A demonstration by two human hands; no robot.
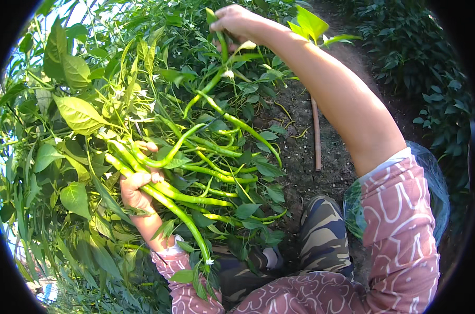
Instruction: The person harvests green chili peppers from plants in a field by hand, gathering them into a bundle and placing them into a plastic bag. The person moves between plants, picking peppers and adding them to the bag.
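Note:
My left hand [137, 192] is closed around a bunch of long green chili peppers [170, 192]. They fan out to the right of my fist, and one curved pepper crosses above my fingers. At the top of the view, my right hand [237, 24] reaches in among the foliage. Its fingers are bent around the upper part of a long green pepper [224, 50], though the palm side is partly hidden. Further peppers [245, 127] curve down below that hand. Leafy pepper plants [76, 114] with small white flowers surround my left hand.
Bare dark soil [288, 153] runs between the plant rows, with a thin stick [316, 133] lying on it. A clear plastic bag [428, 184] with green contents is beside my right sleeve. My camouflage-clad knee [326, 231] is below. Another plant row [422, 70] stands at right.

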